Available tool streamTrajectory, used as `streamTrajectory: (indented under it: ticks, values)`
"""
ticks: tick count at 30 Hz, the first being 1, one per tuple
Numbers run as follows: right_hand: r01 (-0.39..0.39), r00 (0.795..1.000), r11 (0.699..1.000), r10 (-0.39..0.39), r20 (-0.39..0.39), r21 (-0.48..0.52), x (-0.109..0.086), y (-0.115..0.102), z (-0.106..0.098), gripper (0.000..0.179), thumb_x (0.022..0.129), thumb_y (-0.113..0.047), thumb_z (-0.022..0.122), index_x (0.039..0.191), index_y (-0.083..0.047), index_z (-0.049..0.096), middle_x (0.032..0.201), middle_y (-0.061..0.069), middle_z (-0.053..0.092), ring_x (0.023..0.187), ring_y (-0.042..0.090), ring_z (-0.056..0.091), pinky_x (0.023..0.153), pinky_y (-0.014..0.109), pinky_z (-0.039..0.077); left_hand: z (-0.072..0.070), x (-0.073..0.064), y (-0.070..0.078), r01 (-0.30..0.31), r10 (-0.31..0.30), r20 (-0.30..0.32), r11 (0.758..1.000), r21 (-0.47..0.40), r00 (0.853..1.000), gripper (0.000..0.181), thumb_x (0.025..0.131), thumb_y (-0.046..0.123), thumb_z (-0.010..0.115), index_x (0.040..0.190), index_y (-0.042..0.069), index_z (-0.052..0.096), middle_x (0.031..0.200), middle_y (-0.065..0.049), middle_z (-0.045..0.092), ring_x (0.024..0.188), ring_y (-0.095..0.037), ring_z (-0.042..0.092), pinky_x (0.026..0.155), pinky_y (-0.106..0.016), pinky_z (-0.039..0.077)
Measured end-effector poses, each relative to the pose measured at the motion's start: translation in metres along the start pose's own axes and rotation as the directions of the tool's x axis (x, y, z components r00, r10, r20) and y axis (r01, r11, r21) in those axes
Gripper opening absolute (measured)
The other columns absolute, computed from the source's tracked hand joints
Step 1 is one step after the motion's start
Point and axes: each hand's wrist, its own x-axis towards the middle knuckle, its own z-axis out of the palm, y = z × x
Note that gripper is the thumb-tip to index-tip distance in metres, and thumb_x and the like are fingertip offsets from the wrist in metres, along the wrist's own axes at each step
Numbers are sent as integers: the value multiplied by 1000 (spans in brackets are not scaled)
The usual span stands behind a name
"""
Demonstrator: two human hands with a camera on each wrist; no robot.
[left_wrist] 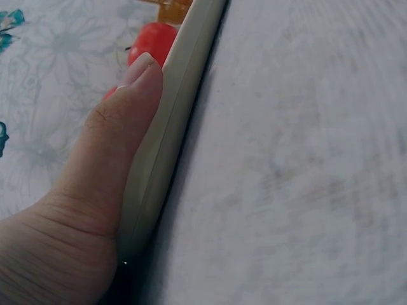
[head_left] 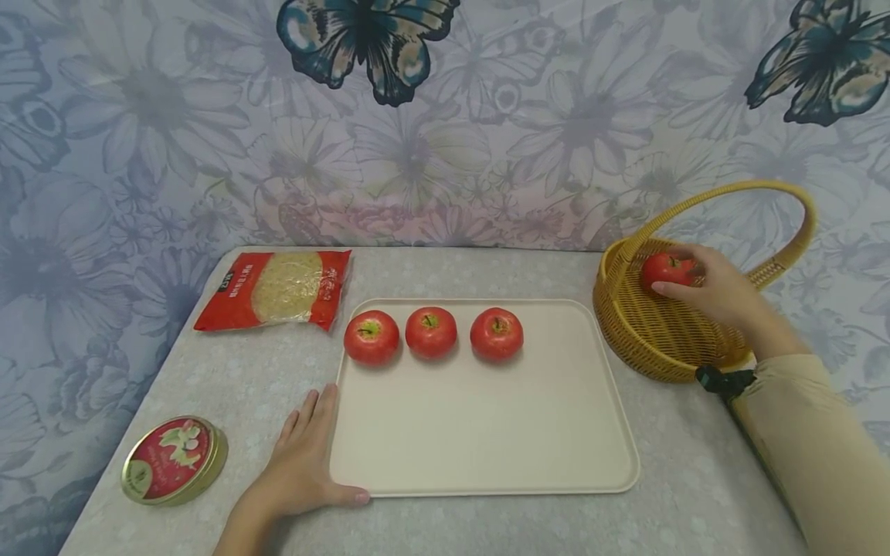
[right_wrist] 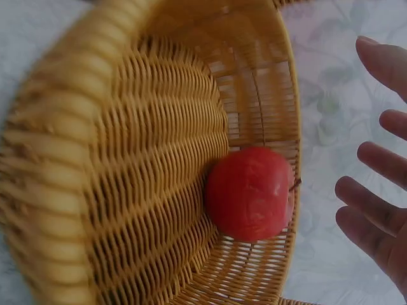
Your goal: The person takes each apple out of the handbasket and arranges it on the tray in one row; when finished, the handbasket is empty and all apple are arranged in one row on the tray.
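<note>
In the head view, a wicker basket (head_left: 643,340) stands at the right with one red apple (head_left: 664,272) inside. My right hand (head_left: 719,289) is over that apple, its fingers partly covering it. The right wrist view shows the apple (right_wrist: 251,194) against the basket's wall, with the spread, slightly bent fingers (right_wrist: 369,194) apart from it. Three more red apples, including the right one (head_left: 497,334), sit in a row at the back of a cream tray (head_left: 487,432). My left hand (head_left: 302,455) lies along the tray's left front corner, its thumb (left_wrist: 108,140) against the rim.
A red packet (head_left: 278,289) with a clear window lies at the back left of the table. Nearer the front left is a round red and gold tin (head_left: 174,461). The basket's tall handle (head_left: 758,185) arches above the right forearm. A patterned cloth hangs behind.
</note>
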Motion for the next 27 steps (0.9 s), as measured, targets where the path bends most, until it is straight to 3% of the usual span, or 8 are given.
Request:
streamTrajectory:
  ticks: [10,15,27]
  values:
    - [-71,996,998,70,52,0,27,13,-11,97,90,-56,64,157,-1,19,151,33,32,131,52,38,97,66,41,1,1,-2,-5,5,-10,1000,5,1000,158,45,80,81,159,2,5,164,-24,14,151,-47,7,118,-65,8]
    - [-110,992,994,110,69,-4,36,21,-13,102,89,-59,64,158,-4,14,155,35,24,136,56,29,102,72,33,0,0,-1,-2,2,-4,1000,3,1000,158,45,80,81,159,2,5,164,-24,14,151,-48,7,117,-66,8]
    - [-124,984,990,131,120,-64,52,39,-8,100,91,-42,70,156,5,11,151,42,21,136,60,23,107,74,26,1,-1,-3,4,-4,1,1000,-18,1000,157,45,80,82,159,5,4,165,-22,12,151,-48,5,117,-67,7]
